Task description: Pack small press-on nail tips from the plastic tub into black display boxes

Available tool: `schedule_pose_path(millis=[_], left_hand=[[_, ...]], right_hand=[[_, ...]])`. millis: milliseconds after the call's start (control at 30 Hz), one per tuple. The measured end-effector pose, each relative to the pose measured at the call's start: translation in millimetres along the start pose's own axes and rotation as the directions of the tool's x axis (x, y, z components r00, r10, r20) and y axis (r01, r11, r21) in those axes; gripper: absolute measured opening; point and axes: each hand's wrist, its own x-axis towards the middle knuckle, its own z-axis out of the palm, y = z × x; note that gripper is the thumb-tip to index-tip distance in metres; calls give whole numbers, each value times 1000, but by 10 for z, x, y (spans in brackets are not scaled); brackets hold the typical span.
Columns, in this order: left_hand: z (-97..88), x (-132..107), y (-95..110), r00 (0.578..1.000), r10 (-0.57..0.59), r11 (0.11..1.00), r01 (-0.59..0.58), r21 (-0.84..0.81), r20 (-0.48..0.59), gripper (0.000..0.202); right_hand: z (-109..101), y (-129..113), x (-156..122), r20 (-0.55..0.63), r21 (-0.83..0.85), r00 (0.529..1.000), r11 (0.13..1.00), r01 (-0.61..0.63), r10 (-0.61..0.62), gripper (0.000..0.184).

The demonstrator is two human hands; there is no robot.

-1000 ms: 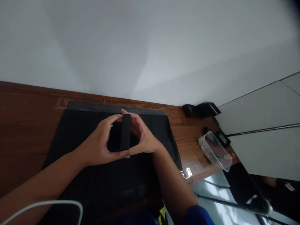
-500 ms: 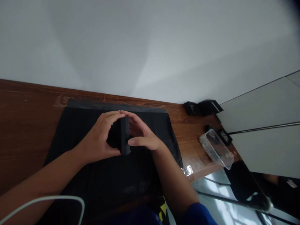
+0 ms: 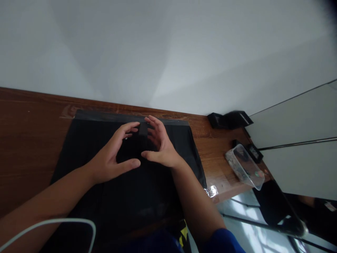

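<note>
A small dark block-like object (image 3: 143, 135) stands on a black mat (image 3: 126, 200) between my hands; against the mat its outline is hard to make out. My left hand (image 3: 113, 151) is on its left side, open, with the thumb stretched out and the fingers curved apart. On its right side my right hand (image 3: 162, 146) is open too, fingers spread and thumb near the object's lower edge. Both sets of fingertips are very close to it; whether any still touch it I cannot tell.
A clear plastic container (image 3: 244, 167) lies at the right end of the wooden table (image 3: 23, 140). Black boxes (image 3: 230, 120) stand by the wall behind it. A white cable (image 3: 65, 220) loops in front at the lower left.
Both hands have loosened from the dark object and their fingers have spread. The object stands slightly farther back on the mat, and the left thumb has come away from it.
</note>
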Motion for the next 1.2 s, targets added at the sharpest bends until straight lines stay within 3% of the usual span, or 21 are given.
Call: schedule_pose_path(millis=[133, 200, 300, 467, 900, 1200], left_hand=[[-29, 47, 75, 995, -29, 994, 39, 106, -93, 32], [-46, 63, 113, 998, 4, 990, 5, 138, -66, 15], [-50, 55, 134, 997, 78, 980, -75, 183, -13, 16], [-13, 23, 125, 980, 196, 958, -183, 221, -38, 22], [78, -36, 207, 981, 191, 977, -194, 92, 35, 25], [146, -57, 284, 973, 212, 974, -218, 61, 96, 23]], right_hand=[[5, -21, -4, 0, -28, 999, 999, 32, -32, 131], [10, -16, -6, 7, -52, 999, 998, 31, -31, 131], [25, 13, -10, 16, -94, 999, 995, 39, -38, 138], [67, 54, -17, 46, -118, 996, 990, 77, -72, 161], [19, 30, 20, 202, -60, 978, 997, 57, -44, 138], [-42, 272, 114, 363, 98, 926, 993, 72, -103, 124]])
